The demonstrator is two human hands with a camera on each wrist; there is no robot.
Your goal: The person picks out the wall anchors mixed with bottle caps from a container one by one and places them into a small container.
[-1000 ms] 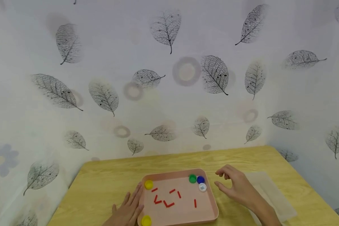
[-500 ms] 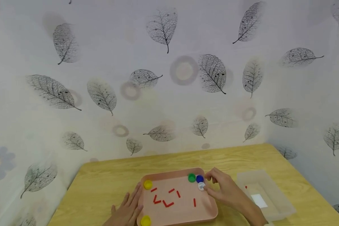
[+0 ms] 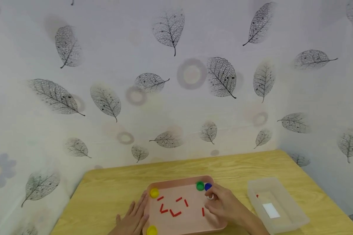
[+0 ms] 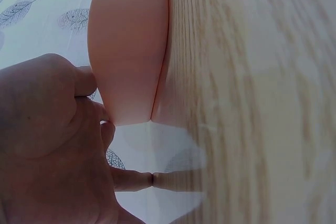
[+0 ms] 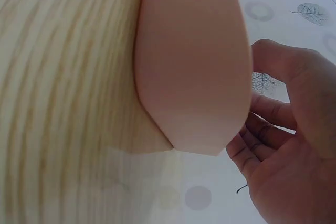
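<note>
My left hand (image 3: 132, 213) rests with extended fingers against the left side of the pink tray (image 3: 185, 232). Over the tray's right side, my right hand (image 3: 225, 205) has its thumb and forefinger apart. Between and behind those fingertips a white round cap (image 3: 210, 197) shows, mostly hidden by the hand. A blue cap (image 3: 208, 186) and a green cap (image 3: 200, 186) sit in the far right corner. Several short red sticks (image 3: 178, 199) lie scattered inside, one red stick (image 3: 203, 211) just left of my right thumb. The right wrist view shows the tray's outer wall (image 5: 194, 61) before the curled fingers.
A yellow cap (image 3: 154, 193) sits in the tray's far left corner, another yellow cap (image 3: 152, 230) in the near left. Right of the tray, a translucent box (image 3: 294, 209) holds a white rectangle (image 3: 271, 210) and a small red piece (image 3: 257, 196). A leaf-patterned wall (image 3: 170, 98) stands behind the wooden table (image 3: 114, 182).
My right hand has moved left from beside the box, over the tray's right rim, and covers most of the white cap. The left hand has stayed on the tray's side.
</note>
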